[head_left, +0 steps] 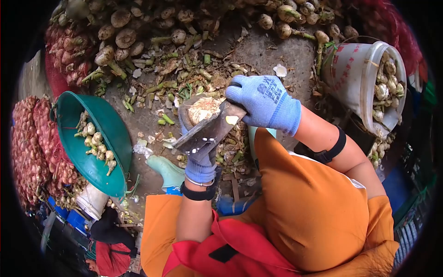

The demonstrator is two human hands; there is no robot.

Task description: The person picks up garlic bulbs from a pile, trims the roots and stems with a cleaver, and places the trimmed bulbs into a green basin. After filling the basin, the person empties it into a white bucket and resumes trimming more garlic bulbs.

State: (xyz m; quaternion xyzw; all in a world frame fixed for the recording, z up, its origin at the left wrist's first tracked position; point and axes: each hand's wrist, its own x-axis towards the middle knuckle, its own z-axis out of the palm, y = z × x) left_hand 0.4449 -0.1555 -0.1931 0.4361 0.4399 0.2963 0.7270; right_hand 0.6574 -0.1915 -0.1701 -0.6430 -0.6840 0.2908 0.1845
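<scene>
My right hand [265, 101], in a blue knit glove with dark printing, is closed around the upper end of a broad dark metal blade [200, 137]. A pale cut piece [232, 120] and small white bits cling to the blade's face. Just behind the blade is a large garlic bulb [203, 111], its root side turned up. My left hand [201, 161], also in a blue glove, is closed on the bulb from below and behind. The blade hides most of my left fingers. The blade's edge lies right against the bulb.
Cut stalks and peelings [166, 83] litter the ground ahead. Whole bulbs [124, 38] are heaped beyond. A tilted green basin [99, 159] with garlic lies left, beside red net sacks [34, 147]. On the right, a white bucket [346, 69] holds garlic. Another person [113, 256] shows at lower left.
</scene>
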